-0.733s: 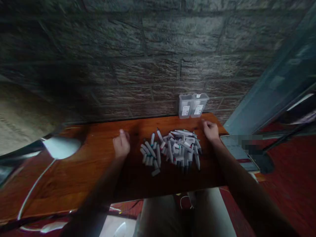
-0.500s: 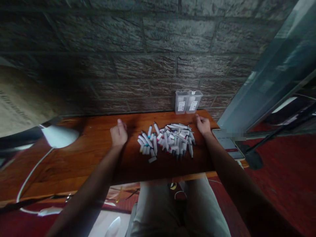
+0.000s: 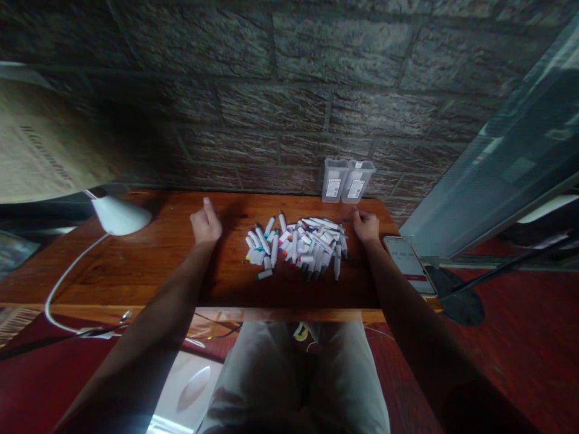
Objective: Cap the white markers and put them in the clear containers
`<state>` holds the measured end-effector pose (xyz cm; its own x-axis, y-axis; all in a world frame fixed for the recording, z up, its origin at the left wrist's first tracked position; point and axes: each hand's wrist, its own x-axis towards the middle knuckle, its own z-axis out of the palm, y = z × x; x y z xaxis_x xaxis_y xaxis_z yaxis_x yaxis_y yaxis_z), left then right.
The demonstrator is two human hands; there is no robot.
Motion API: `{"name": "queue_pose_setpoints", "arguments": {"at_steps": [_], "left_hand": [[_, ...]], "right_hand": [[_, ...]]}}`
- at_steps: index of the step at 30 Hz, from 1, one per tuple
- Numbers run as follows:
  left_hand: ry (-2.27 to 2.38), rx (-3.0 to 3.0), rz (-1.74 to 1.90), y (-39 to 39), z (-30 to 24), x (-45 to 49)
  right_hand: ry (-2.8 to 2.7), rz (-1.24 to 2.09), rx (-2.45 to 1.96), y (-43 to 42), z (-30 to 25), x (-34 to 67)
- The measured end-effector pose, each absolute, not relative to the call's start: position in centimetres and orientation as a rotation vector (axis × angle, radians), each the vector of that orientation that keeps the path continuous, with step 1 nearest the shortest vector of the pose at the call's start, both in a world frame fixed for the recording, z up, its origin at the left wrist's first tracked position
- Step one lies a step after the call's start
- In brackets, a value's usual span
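A loose pile of markers (image 3: 316, 247), pale-bodied with caps in several colours, lies in the middle of the wooden table (image 3: 149, 265). To its left my left hand (image 3: 206, 223) rests on the tabletop, fingers curled into a fist and thumb pointing up. On the other side my right hand (image 3: 365, 226) is also curled closed, a short way from the pile's right edge. Neither hand touches the markers, and nothing shows in them. Just beyond my right hand two clear plastic cases (image 3: 346, 182) with white labels stand upright against the wall.
A phone (image 3: 411, 265) lies at the table's right end. At the left stands a lamp with a white base (image 3: 121, 214), a brown shade (image 3: 49, 144) and a white cable. A dark brick wall (image 3: 253, 102) borders the table's far edge.
The camera view has tilted and shifted slightly, so the whole table sits a little differently in the picture. Both hands stay beside the pile in nearly the same closed pose.
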<state>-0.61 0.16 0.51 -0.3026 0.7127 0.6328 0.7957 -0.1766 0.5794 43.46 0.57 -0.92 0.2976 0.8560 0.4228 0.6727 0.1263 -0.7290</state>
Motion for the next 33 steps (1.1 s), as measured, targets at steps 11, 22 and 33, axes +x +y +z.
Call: {"name": "queue_pose_setpoints", "arguments": {"at_steps": [11,22,33], "left_hand": [[-1.941,-1.842,-1.503,0.6,0.6,-0.3],[-1.834,-1.919,-1.666,-0.3,0.4,-0.1],[-1.877,-1.968,-1.572,-0.5,0.8,0.2]], "right_hand": [[-1.443,0.209,-1.673,0.6,-0.9,43.2],[-1.394,0.202,-1.677,0.1,-0.5,42.7],[-1.384,0.147,-1.618,-0.6,-0.3,41.8]]}}
